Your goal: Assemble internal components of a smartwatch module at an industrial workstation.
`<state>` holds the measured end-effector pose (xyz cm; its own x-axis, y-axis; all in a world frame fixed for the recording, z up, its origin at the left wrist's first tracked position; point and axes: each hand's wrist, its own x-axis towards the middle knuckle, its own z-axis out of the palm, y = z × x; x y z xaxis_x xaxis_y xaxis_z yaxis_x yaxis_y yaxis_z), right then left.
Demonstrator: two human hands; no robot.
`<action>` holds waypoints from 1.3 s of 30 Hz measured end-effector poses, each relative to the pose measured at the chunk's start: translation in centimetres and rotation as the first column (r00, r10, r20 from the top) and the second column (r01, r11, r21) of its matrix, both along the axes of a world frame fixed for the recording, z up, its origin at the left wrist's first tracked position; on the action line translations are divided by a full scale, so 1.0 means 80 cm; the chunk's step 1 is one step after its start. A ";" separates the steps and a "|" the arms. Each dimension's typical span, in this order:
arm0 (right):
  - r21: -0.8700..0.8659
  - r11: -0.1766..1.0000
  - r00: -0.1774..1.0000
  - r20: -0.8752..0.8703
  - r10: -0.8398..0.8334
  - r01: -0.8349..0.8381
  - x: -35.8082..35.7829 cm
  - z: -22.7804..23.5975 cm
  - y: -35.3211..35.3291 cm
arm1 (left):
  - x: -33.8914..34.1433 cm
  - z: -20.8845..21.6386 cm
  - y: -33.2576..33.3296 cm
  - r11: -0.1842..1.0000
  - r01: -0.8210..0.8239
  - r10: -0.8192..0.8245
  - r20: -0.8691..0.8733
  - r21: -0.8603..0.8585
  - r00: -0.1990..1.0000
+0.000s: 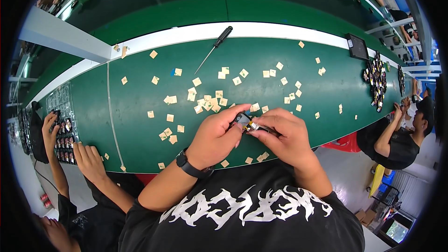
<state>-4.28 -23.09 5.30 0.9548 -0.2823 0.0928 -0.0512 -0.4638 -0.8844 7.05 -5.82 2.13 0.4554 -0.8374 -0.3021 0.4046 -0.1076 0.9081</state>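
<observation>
In front of my chest, over the near part of the green table (326,79), my two hands meet around a small black part with a grey face and a yellow bit (244,120). My left hand (217,135), with a black watch (189,164) on its wrist, closes thumb and fingers around it. From the other side my right hand (287,135) pinches at its right edge. A dark, narrow piece (269,131) shows under the right fingers; its kind is unclear. Many small cream square pieces (219,94) lie scattered around.
A black-handled screwdriver (219,41) lies beyond my hands, reaching the white rail (280,29). Far right are a black tray (357,46) and a heap of small dark parts (376,81). At left, a co-worker's hands (88,161) are by a tray of parts (65,133). Another person (396,135) sits at right.
</observation>
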 end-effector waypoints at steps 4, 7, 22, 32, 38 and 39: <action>-0.018 1.000 1.000 0.001 0.007 -0.007 -0.002 -0.010 -0.002 | -0.001 0.003 -0.001 1.000 0.006 -0.010 0.154 0.029 0.988; 0.113 0.992 0.992 -0.119 -0.044 0.058 -0.004 -0.008 0.004 | -0.002 0.006 -0.001 0.999 0.001 -0.012 0.245 0.044 0.969; 0.173 0.982 0.969 -0.247 -0.029 0.074 0.004 0.002 0.009 | -0.004 0.010 -0.002 0.996 0.059 -0.084 0.525 0.063 0.847; 0.496 0.808 0.927 -0.342 -0.156 0.319 0.010 -0.019 0.007 | 0.000 0.001 -0.001 0.991 0.130 -0.122 0.366 0.001 0.923; 0.548 0.802 0.933 -0.358 -0.032 0.237 0.016 -0.026 -0.011 | 0.000 0.003 -0.001 0.986 0.167 -0.152 0.355 -0.011 0.922; 0.572 0.790 0.922 -0.387 0.020 0.223 0.016 -0.025 -0.013 | -0.001 0.006 0.000 0.986 0.170 -0.160 0.322 -0.002 0.933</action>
